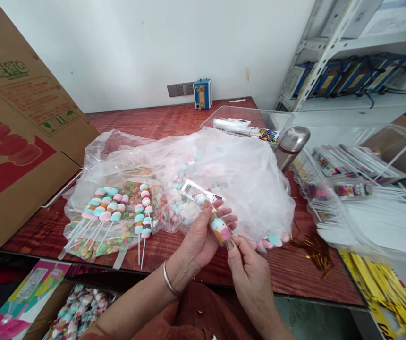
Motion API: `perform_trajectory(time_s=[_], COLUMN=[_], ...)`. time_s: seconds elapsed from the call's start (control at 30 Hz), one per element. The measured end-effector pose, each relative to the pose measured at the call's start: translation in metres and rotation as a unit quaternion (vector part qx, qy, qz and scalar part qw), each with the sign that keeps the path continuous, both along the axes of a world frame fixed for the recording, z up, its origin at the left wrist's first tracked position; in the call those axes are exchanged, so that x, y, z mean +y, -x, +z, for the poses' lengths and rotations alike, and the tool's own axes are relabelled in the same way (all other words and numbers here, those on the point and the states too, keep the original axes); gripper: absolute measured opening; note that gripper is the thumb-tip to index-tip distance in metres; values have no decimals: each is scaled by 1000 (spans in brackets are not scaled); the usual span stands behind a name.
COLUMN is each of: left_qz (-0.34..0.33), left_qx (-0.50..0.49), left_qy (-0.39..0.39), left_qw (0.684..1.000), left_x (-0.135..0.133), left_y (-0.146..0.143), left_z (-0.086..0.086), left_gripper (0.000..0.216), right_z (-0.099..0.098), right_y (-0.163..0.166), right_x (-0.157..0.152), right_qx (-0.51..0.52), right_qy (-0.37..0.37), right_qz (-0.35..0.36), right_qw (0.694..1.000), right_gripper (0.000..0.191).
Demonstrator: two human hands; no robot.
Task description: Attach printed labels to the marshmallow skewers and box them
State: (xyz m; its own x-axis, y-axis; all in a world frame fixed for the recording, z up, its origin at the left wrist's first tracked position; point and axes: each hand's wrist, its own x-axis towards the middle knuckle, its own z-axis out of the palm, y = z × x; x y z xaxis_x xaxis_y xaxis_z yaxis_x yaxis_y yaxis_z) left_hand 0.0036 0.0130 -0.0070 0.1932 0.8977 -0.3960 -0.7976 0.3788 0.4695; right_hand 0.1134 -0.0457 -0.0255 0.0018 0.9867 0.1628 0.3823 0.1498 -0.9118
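Observation:
My left hand (200, 236) is closed around a candy skewer in a clear printed sleeve (206, 208), held slanted above the table's front edge. My right hand (247, 264) pinches the lower end of the same sleeve between thumb and fingers. Just behind both hands lies a big clear plastic bag (224, 174) full of pastel candy skewers. To the left, several unwrapped candy skewers (109, 210) with white sticks rest on plastic on the red wooden table (153, 120).
A large cardboard box (15, 141) leans at the left. Clear plastic bins (362, 222) with white sticks and printed sleeves stand at the right, beside a metal flask (291, 146). Another clear tray (249, 120) is at the back. Packed candy (75, 311) lies below the table edge.

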Motion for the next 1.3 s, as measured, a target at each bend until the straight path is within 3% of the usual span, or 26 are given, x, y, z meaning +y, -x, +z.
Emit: perform_trajectory(time_s=[0.17,0.37,0.53,0.63,0.8,1.03,1.2,1.3], left_qz=[47,-20,-59,-71,-65,-26,-1,27], left_qx=[4,53,81,92,156,115,142,159], left_qy=[-29,-60,-39,-19,-84,-71,-35,-34], left_qw=[998,997,994,993,982,990,989,986], left_x=[8,-14,-22,-29,-38,-26,-25,-27], left_y=[8,-9,-14,-20,-25,-5,-3,-3], left_z=[4,3,0,-5,-12,2,-7,-13], left_gripper=[28,42,45,36,31,25,28,25], right_z=[-9,-17,-21,-23,-22,-25,-26,-20], right_y=[-7,4,4,3,3,3,13,15], right_x=[-7,-9,-5,-5,1,2,2,1], right_qx=[-121,-167,-167,-116,51,155,290,266], right_qy=[-62,-84,-83,-48,33,92,201,177], right_qz=[14,-48,-69,-56,-37,-13,38,36], right_qw=[991,981,980,991,997,983,935,947], right_gripper=[27,34,36,34,32,37,39,38])
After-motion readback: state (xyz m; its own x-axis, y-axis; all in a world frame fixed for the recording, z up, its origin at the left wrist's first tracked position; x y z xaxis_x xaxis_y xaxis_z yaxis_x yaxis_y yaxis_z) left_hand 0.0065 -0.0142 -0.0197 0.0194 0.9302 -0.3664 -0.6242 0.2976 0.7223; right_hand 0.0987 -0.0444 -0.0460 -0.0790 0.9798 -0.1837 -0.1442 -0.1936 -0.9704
